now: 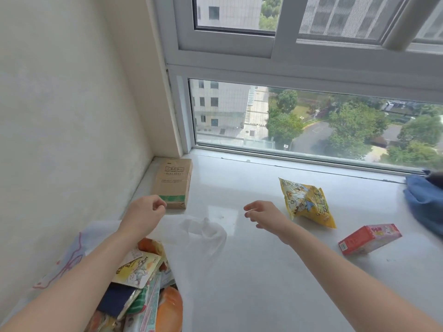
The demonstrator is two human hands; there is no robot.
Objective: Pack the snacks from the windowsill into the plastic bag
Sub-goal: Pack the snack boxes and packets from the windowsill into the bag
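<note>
two bare hands hover over the windowsill (263, 271), left hand (143, 213) loosely curled and right hand (265, 215) open, both holding nothing, above the plastic bag (203, 232) of snacks, with a yellow packet (308, 202) and red box (369, 238) lying to the right.

The windowsill (263, 271) is showing a plain glossy white surface, and the plastic bag (203, 236) lying on it is appearing translucent white, with a pink line pattern printed on its left side. The paper bag (173, 182) is showing kraft brown with dark printed text and a green band near its lower end, the snack packet (308, 202) is showing yellow with white and blue cartoon figures, and the box (370, 238) is showing red with a pink printed face. The cloth (424, 202) at the right edge is showing blue, while the snacks inside the plastic bag are showing orange, yellow, green and dark navy.
</note>
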